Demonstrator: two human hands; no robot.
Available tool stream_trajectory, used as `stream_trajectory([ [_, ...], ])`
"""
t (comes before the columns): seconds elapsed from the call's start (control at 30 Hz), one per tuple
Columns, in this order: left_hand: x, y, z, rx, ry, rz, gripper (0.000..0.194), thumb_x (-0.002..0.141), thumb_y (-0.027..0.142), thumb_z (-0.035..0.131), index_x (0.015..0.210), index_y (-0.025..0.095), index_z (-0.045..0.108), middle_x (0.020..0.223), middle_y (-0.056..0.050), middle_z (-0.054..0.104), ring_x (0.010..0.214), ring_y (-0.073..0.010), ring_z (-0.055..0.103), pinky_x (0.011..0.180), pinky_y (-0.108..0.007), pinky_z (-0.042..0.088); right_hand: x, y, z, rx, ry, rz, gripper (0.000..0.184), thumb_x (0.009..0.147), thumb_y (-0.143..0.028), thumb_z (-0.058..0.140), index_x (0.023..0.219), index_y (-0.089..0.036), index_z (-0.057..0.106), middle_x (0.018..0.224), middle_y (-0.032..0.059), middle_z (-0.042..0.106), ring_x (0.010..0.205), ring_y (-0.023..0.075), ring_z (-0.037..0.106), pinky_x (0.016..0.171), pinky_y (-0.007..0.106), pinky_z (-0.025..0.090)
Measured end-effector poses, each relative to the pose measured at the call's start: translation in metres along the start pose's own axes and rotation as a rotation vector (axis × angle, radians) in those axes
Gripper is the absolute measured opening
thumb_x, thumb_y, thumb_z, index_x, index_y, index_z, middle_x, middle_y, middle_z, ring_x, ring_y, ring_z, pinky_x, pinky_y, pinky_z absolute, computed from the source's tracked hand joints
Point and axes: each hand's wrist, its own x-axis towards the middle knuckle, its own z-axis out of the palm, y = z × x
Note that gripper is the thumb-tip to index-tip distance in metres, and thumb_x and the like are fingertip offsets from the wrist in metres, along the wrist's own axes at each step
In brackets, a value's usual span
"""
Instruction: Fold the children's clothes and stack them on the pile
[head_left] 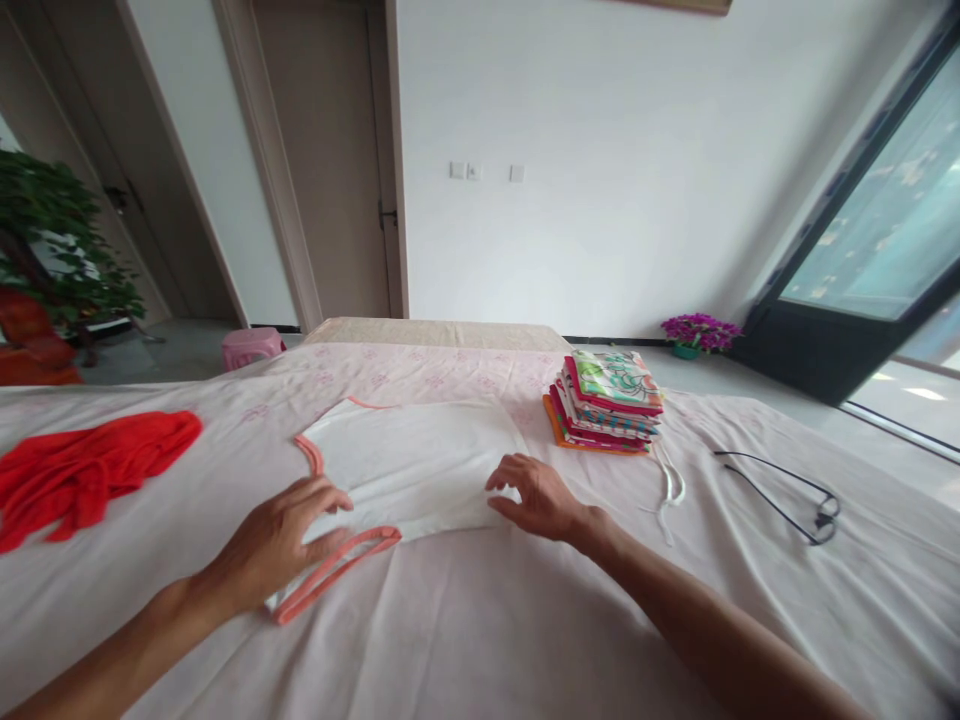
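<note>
A white sleeveless top (427, 450) with coral trim at its neck and armholes lies spread on the sheet, its trimmed end toward the left. My left hand (281, 540) is over that end near the armhole, thumb and fingers apart. At the hem side on the right, my right hand (538, 497) has its fingers curved, with a gap between thumb and fingertips. White cloth shows through both gaps. Whether the fingertips touch the fabric is hard to tell.
A stack of folded colourful cloths (607, 405) is beyond my right hand, with white cords (671, 485) beside it. Eyeglasses (814, 510) lie at the right. A red garment (97, 470) is heaped at the left. A pale flowered sheet (465, 630) lies under everything.
</note>
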Motion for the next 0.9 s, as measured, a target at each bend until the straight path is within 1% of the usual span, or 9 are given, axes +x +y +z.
stream_trajectory([
  [0.1,-0.031,0.026,0.002,0.078,-0.058,0.019,0.027,0.080,0.027,0.058,0.107,0.029,0.063,0.104,-0.001,0.065,0.103,-0.0209,0.059,0.101,-0.036,0.040,-0.023,-0.016,0.004,-0.063,-0.070,-0.065,0.027,0.082,-0.017,0.059,0.106,-0.023,0.068,0.099,0.0054,0.067,0.094,0.0199,0.059,0.085,0.031,0.044],
  [0.17,-0.040,0.030,0.007,0.123,-0.064,-0.032,0.033,0.076,0.015,0.053,0.104,0.029,0.063,0.100,-0.001,0.065,0.102,-0.0213,0.060,0.103,-0.039,0.038,-0.027,-0.016,0.008,-0.121,-0.086,-0.048,0.034,0.080,-0.008,0.052,0.108,-0.022,0.067,0.100,0.0060,0.066,0.095,0.0195,0.058,0.084,0.031,0.043],
  [0.27,-0.043,0.029,0.010,0.137,-0.090,-0.115,0.032,0.079,0.008,0.040,0.094,0.026,0.062,0.094,-0.003,0.065,0.095,-0.0199,0.062,0.091,-0.035,0.043,-0.026,-0.010,0.010,-0.171,-0.075,-0.023,0.037,0.079,-0.003,0.046,0.103,-0.020,0.068,0.099,0.0068,0.066,0.094,0.0193,0.058,0.084,0.030,0.043],
  [0.43,-0.046,0.036,0.000,0.033,-0.208,-0.182,0.028,0.078,0.009,0.038,0.088,0.026,0.058,0.091,-0.001,0.065,0.088,-0.0176,0.063,0.074,-0.028,0.042,-0.035,-0.005,-0.002,-0.160,-0.049,-0.057,0.044,0.069,0.000,0.045,0.098,-0.022,0.069,0.096,0.0049,0.067,0.092,0.0191,0.057,0.082,0.030,0.042],
  [0.57,-0.043,0.044,-0.016,-0.075,-0.361,-0.296,0.018,0.088,0.032,0.043,0.080,0.026,0.058,0.070,0.002,0.064,0.073,-0.0177,0.063,0.062,-0.025,0.038,-0.042,-0.008,-0.018,-0.115,-0.141,0.001,0.042,0.067,-0.003,0.046,0.095,-0.023,0.070,0.092,0.0028,0.070,0.090,0.0181,0.061,0.083,0.028,0.044],
  [0.63,-0.033,0.049,-0.020,-0.059,-0.330,-0.323,0.030,0.091,0.043,0.039,0.075,0.025,0.057,0.071,0.000,0.066,0.073,-0.0186,0.064,0.063,-0.026,0.038,-0.035,-0.014,-0.024,-0.076,-0.124,0.098,0.039,0.074,-0.005,0.044,0.096,-0.023,0.071,0.096,0.0031,0.071,0.092,0.0176,0.063,0.085,0.028,0.045],
  [0.73,-0.004,0.061,-0.011,-0.024,-0.197,-0.305,0.036,0.095,0.042,0.032,0.081,0.024,0.060,0.085,-0.004,0.070,0.083,-0.0197,0.066,0.071,-0.029,0.043,-0.008,-0.033,-0.017,-0.036,-0.027,0.189,0.044,0.088,-0.011,0.036,0.118,-0.018,0.065,0.117,0.0082,0.068,0.108,0.0186,0.062,0.095,0.029,0.044],
  [0.83,0.029,0.072,0.017,-0.003,-0.038,-0.206,0.038,0.095,0.032,0.031,0.113,0.020,0.062,0.117,-0.010,0.068,0.114,-0.0209,0.061,0.096,-0.033,0.043,0.025,-0.057,0.016,-0.053,-0.029,0.061,0.048,0.097,-0.020,0.033,0.141,-0.009,0.048,0.143,0.0153,0.052,0.135,0.0218,0.043,0.111,0.034,0.033],
  [0.9,0.043,0.072,0.040,0.045,0.020,-0.195,0.045,0.096,0.032,0.032,0.131,0.014,0.054,0.138,-0.015,0.057,0.131,-0.0226,0.049,0.108,-0.035,0.037,0.043,-0.069,0.044,-0.059,-0.040,0.074,0.054,0.100,-0.032,0.035,0.148,-0.008,0.036,0.155,0.0163,0.036,0.145,0.0244,0.028,0.117,0.040,0.026],
])
